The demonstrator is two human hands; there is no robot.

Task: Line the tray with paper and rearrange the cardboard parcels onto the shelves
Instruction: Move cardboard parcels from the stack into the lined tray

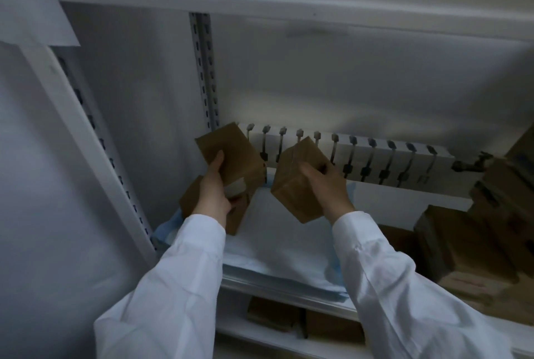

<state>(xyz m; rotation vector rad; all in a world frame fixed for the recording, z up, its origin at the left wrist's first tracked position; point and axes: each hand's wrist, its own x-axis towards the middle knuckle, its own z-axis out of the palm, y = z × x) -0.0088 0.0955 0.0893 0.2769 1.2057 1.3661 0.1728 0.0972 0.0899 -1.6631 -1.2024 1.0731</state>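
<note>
A tray lined with pale blue-white paper (277, 246) sits on the shelf before me. My left hand (215, 191) grips a brown cardboard parcel (228, 150) at the tray's back left corner, above another parcel (192, 199) that rests there. Held tilted in the air over the tray's back middle is a second cardboard parcel (297, 182), which my right hand (326, 182) grips from the right side. Both arms wear white sleeves.
A stack of several cardboard parcels (474, 246) fills the shelf at the right. More parcels (274, 312) lie on the shelf below. A white slotted rail (361, 153) runs along the back wall, and a slotted upright (205, 69) stands behind the left parcel.
</note>
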